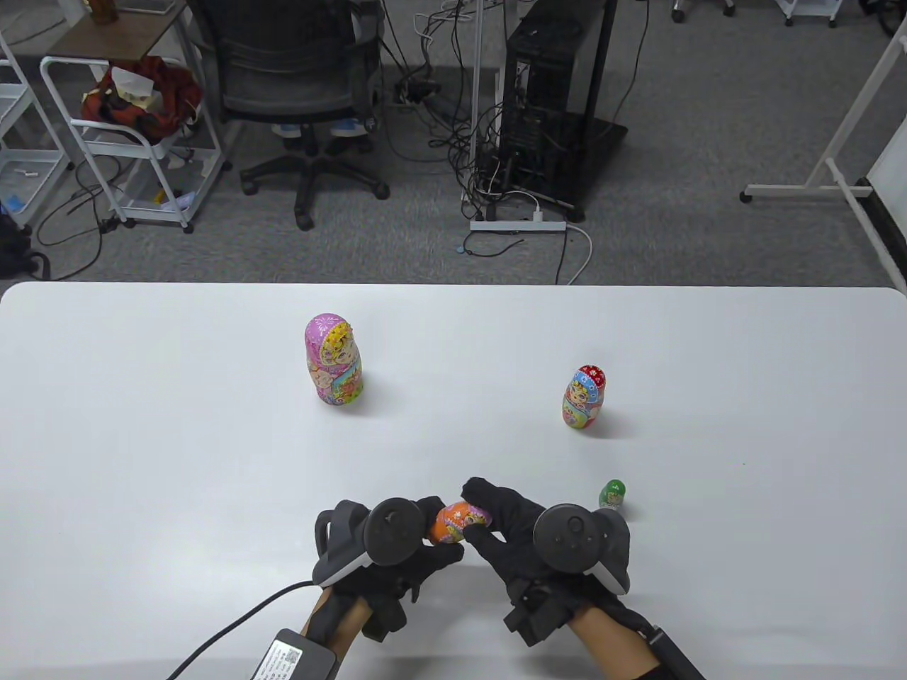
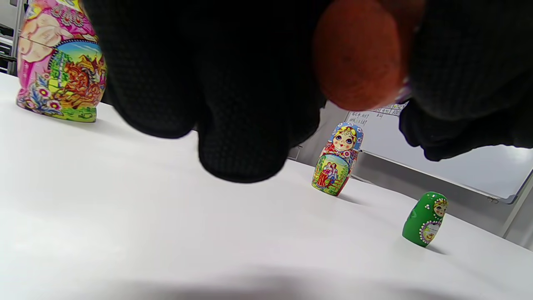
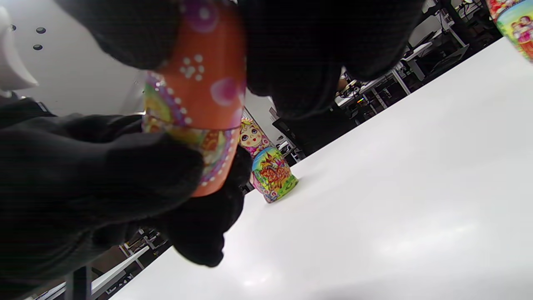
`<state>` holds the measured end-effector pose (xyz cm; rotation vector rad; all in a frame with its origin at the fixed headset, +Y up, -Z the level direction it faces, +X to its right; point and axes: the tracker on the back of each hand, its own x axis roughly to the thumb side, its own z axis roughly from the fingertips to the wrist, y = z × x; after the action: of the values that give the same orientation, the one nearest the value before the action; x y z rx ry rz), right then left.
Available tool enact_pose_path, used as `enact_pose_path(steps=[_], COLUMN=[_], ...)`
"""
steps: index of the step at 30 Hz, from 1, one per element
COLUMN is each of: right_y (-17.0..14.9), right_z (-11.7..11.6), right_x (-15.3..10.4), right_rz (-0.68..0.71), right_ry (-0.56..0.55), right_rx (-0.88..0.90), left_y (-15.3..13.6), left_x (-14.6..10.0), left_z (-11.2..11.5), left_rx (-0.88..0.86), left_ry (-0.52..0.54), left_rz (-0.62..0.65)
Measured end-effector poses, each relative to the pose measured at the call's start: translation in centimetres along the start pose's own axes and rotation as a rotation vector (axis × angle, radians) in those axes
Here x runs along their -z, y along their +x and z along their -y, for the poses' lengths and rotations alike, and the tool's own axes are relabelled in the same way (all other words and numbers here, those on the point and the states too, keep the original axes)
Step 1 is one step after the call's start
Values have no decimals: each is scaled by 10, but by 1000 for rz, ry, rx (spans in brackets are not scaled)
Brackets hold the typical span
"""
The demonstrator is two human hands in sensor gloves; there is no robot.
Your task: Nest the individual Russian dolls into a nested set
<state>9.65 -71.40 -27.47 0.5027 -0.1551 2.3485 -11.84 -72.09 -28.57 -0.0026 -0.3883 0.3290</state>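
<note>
Orange doll [image 1: 457, 522] lying sideways, closed, off the table between gloved fingers. Large pink doll [image 1: 334, 360] upright far left. Red-and-blue doll [image 1: 584, 397] upright far right. Small green doll [image 1: 612, 494] upright near right, all well apart.

No text, brand or number can be read with confidence. A white label [image 1: 282, 655] on the grey box at the cable by the left wrist, near the table view's bottom edge, carries a square code and lines of print too small to make out. In the left wrist view, a sheet [image 2: 381, 112] on the whiteboard [image 2: 466, 166] behind the dolls bears rows of characters, blurred beyond reading.
</note>
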Motion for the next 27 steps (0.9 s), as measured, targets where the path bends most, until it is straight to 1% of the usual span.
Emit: enact_pose_path(steps=[3, 6, 8, 11, 14, 18, 20, 27], right_y=[0, -3, -8, -23, -29, -37, -40, -40], right_z=[3, 8, 9, 0, -7, -21, -25, -26], right_x=[0, 0, 2, 2, 4, 6, 5, 5], right_rz=[-2, -20, -81, -161, -187, -230, -241, -252], right_ry=[-27, -68, -18, 78, 107, 223, 254, 247], right_rx=[-6, -36, -158, -420, -522, -658, -698, -691], left_y=[-5, -7, -8, -8, -10, -10, -10, -9], left_x=[0, 0, 0, 0, 0, 0, 0, -1], left_z=[-1, -1, 1, 5, 7, 6, 6, 7], left_rx=[-3, 14, 22, 40, 20, 27, 28, 31], left_ry=[15, 10, 8, -10, -21, -10, -8, -14], left_rz=[-34, -34, -46, -58, -68, -70, -70, -66])
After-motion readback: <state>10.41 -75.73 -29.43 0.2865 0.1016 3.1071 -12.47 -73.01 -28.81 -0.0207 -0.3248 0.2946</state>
